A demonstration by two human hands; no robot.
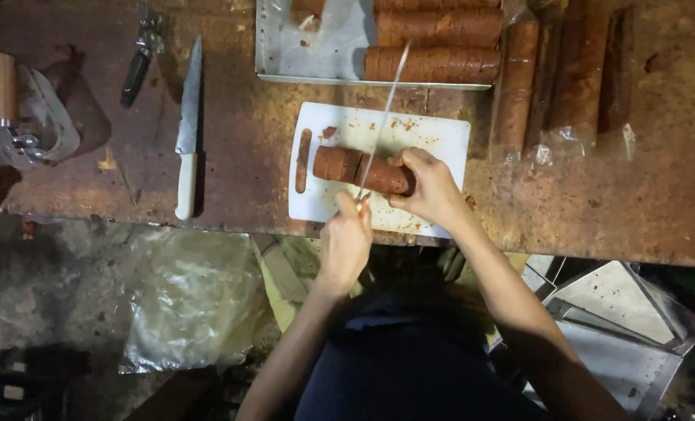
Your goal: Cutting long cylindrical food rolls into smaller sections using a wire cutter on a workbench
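A brown log-shaped roll [347, 165] lies across a white cutting board [433, 136] on a rusty worktable. My left hand [346, 242] grips the handle of a long thin knife [386, 105], whose blade crosses the roll near its middle. My right hand [432, 185] presses down on the roll's right end and holds it still. A thin cut strip [303, 160] lies on the board to the left of the roll. Crumbs are scattered over the board.
A metal tray [316, 58] at the back holds more brown rolls [433, 64]. Wrapped rolls [515, 86] lie to the right. A white-handled knife [188, 117] and a dark-handled tool [139, 66] lie at left. Plastic sheeting [184, 296] and metal trays [620, 327] sit below the table.
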